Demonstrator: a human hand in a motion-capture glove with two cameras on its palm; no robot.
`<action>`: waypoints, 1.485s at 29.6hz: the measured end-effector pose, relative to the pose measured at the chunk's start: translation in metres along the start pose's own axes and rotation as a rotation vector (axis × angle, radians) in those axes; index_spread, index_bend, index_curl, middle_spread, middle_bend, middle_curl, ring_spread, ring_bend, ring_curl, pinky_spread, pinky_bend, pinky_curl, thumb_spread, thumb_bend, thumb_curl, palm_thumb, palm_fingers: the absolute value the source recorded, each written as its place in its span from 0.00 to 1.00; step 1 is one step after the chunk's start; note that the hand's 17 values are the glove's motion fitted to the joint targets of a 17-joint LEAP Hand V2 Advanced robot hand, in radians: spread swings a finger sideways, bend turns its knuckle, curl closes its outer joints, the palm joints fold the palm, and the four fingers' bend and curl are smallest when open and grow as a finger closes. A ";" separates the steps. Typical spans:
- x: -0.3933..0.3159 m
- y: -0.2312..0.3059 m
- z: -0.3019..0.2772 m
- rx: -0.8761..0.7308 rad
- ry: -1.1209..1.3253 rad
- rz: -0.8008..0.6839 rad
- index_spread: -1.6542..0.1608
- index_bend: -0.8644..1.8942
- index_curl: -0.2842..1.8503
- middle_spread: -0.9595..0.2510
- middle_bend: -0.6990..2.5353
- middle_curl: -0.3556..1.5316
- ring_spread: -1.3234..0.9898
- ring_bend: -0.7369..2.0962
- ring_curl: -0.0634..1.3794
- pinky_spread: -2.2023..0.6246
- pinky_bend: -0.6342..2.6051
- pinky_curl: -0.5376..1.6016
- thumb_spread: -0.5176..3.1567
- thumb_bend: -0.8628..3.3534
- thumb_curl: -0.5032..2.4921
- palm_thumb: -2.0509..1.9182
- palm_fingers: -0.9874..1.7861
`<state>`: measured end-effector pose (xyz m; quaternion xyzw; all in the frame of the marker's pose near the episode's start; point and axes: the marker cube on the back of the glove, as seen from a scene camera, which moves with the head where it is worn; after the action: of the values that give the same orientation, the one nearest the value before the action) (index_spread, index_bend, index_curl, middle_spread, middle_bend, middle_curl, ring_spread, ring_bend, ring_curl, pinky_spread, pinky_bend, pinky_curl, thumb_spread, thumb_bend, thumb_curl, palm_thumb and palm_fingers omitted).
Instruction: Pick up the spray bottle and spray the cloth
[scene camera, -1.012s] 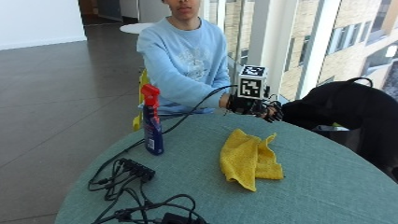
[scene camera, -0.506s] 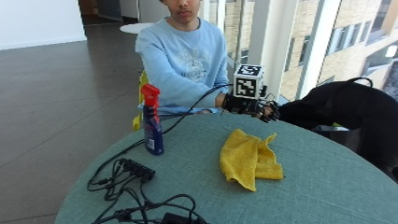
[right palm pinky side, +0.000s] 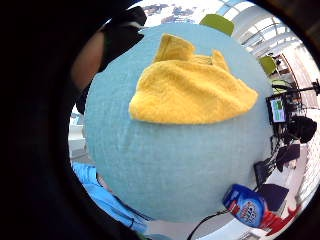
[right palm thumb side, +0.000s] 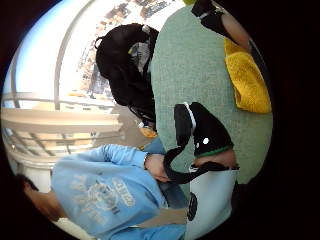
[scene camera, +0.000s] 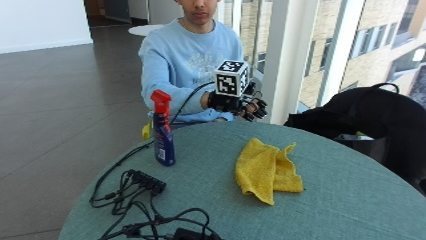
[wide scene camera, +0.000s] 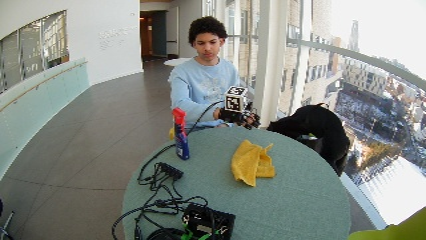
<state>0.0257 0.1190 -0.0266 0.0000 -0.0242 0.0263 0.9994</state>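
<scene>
One spray bottle (scene camera: 163, 131) beside raised hand (scene camera: 239, 104)

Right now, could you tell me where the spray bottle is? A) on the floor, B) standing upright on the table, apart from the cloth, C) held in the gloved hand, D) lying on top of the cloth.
B: the spray bottle stands upright on the table, apart from the yellow cloth, while the gloved right hand holds nothing.

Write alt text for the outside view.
A person's gloved right hand hovers above the near edge of a round green table, holding nothing. A spray bottle stands upright on the table, apart from a crumpled yellow cloth; black cables lie in front.
</scene>
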 end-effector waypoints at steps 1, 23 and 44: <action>0.003 0.014 -0.002 0.008 -0.005 0.007 0.69 0.38 0.29 0.72 0.31 0.36 0.58 0.32 0.18 0.86 0.25 0.37 0.46 0.25 0.28 0.68 0.53; 0.051 0.235 -0.042 0.612 -0.437 0.306 0.70 0.36 0.27 0.73 0.29 0.38 0.58 0.36 0.23 0.84 0.28 0.41 0.45 0.21 0.28 0.68 0.58; 0.203 0.242 -0.026 0.823 -0.773 0.518 0.70 0.36 0.25 0.73 0.29 0.39 0.58 0.37 0.26 0.85 0.29 0.42 0.44 0.20 0.29 0.69 0.57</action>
<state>0.2164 0.3709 -0.0433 0.3890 -0.3713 0.2730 0.7977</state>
